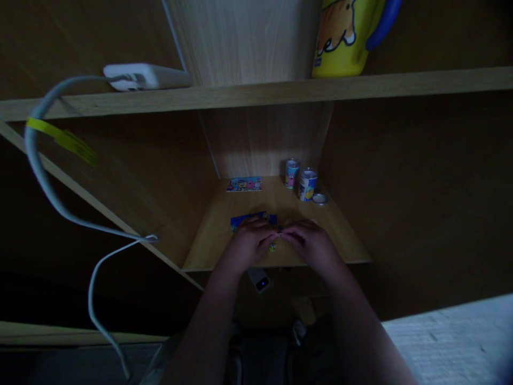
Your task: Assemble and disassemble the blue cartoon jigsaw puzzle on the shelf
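My left hand [248, 240] and my right hand [308, 240] meet fingertip to fingertip over the front of a small wooden shelf [340, 240]. Both are curled in a pinch on a tiny item between them that I cannot make out in the dim light. Just below the fingers shows a small yellowish piece [272, 247]. A blue printed card [252, 219] lies right behind my left hand, partly covered by it.
A cartoon picture card [243, 184] lies at the shelf's back. Two small printed cans [308, 184] and a loose round lid [319, 199] stand at the back right. Above, a white power adapter [146, 76] with a trailing cable [40, 171] and a yellow jug [344, 37] rest on a higher shelf.
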A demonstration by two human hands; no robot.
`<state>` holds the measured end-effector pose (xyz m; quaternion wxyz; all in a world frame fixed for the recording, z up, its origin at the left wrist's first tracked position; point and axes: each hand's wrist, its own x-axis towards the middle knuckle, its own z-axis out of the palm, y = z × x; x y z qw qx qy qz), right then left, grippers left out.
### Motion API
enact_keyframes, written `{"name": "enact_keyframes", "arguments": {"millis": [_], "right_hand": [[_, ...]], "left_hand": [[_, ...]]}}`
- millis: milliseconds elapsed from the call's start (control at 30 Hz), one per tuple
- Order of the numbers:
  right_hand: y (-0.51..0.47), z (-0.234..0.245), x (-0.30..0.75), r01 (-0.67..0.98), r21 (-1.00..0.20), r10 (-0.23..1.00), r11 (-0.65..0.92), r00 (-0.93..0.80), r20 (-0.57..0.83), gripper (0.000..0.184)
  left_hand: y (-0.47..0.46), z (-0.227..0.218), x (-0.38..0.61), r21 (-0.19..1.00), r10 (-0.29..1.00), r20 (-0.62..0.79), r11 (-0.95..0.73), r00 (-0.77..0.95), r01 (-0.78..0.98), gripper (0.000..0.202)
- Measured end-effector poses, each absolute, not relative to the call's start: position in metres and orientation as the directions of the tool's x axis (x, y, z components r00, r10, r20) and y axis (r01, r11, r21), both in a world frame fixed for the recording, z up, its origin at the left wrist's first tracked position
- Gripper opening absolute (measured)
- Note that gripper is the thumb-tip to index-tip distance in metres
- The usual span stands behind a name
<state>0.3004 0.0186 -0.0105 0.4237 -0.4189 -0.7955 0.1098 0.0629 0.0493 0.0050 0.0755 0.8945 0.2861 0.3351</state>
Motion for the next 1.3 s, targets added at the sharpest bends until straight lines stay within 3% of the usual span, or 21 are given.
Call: {"name": "enact_keyframes", "arguments": {"millis": [467, 733, 933, 1167, 1300], "right_hand": [[0.0174, -0.0081, 0.2981, 0.612, -0.539, 0.787, 0.579, -0.248, 0.565, 0.004], [0.0122, -0.0089, 0.2965, 0.661, -0.516, 0.811, 0.545, -0.258, 0.525, 0.005], [0.0131, -0.0113, 0.2973, 0.636, -0.522, 0.798, 0.569, -0.272, 0.538, 0.006], [0.016, -0.0074, 0.2956, 0.737, -0.487, 0.85, 0.469, -0.227, 0.475, 0.012], [0.0145, -0.0073, 0.2957, 0.706, -0.521, 0.852, 0.48, -0.234, 0.469, 0.007]], "left_hand": [[0.0522, 0.0061, 0.0643, 0.402, 0.545, 0.627, -0.839, 0.557, 0.368, 0.013], [0.0509, 0.0092, 0.0672, 0.425, 0.592, 0.577, -0.806, 0.563, 0.412, 0.012], [0.0515, 0.0085, 0.0692, 0.355, 0.568, 0.519, -0.823, 0.638, 0.444, 0.014], [0.0536, 0.0035, 0.0661, 0.337, 0.56, 0.587, -0.826, 0.584, 0.453, 0.014], [0.0541, 0.0026, 0.0658, 0.333, 0.573, 0.584, -0.815, 0.575, 0.474, 0.015]]}}
